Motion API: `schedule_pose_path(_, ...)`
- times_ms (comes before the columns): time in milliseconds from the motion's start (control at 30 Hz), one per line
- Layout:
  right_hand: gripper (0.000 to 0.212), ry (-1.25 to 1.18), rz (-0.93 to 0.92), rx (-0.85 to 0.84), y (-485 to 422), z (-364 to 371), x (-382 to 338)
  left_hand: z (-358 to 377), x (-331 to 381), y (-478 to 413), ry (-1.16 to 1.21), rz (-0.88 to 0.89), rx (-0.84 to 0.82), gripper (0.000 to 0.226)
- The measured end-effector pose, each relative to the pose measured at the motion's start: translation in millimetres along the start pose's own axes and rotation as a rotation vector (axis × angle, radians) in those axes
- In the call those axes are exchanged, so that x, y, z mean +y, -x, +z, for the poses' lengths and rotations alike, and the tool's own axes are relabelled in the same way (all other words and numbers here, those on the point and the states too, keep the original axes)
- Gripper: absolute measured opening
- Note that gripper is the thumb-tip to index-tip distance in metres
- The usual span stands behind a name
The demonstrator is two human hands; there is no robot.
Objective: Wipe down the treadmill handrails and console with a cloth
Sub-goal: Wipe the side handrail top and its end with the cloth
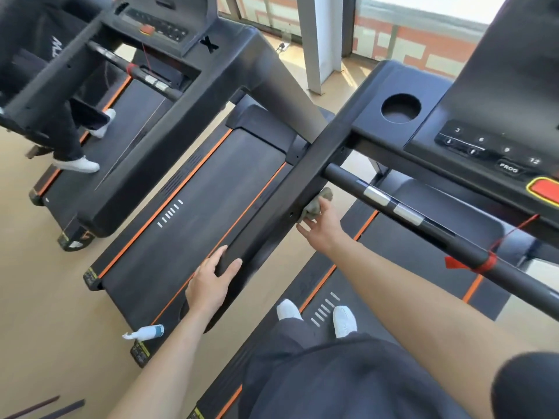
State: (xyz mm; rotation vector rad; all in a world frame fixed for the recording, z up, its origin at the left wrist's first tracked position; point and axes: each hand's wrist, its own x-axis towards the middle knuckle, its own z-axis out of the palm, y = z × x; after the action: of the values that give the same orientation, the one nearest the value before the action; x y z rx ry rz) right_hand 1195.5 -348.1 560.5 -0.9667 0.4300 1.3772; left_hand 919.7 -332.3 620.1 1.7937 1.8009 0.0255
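I stand on a black treadmill. Its left handrail (272, 213) runs from the console (472, 140) down toward me. My left hand (211, 279) grips the near end of this handrail. My right hand (322, 228) presses a small grey-brown cloth (316, 204) against the inner side of the same handrail, just below where the crossbar (423, 219) joins it. The crossbar carries two silver sensor plates and a red safety clip. The console shows numbered buttons, a cup holder and a red stop button at the right edge.
A white spray bottle (145, 332) lies on the rear edge of the neighbouring treadmill (193, 207) to my left. A person in white shoes (78, 164) walks on a third treadmill at the far left. Windows and a white pillar (311, 40) stand beyond.
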Motion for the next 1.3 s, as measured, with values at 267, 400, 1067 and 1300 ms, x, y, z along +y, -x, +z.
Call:
schedule_pose_path(267,0.008,0.341,0.167,-0.008,22.3,-9.6,56.9,-1.7,1.8,1.2,0.009,0.014,-0.009,0.059)
schedule_pose_path(400,0.015,0.434,0.144,-0.028,25.3,-22.9,50.0,5.0,7.0,0.2,0.044,-0.007,0.026,0.057)
schedule_pose_path(1067,0.061,1.981,-0.822,0.476,56.5,-8.5,-79.0,54.1,179.2,-99.4,-0.041,0.611,-0.084,0.068)
schedule_pose_path(1300,0.032,1.818,-0.979,0.508,25.2,-0.4,-97.6,60.3,181.9,-97.9,-0.114,0.662,0.001,0.074)
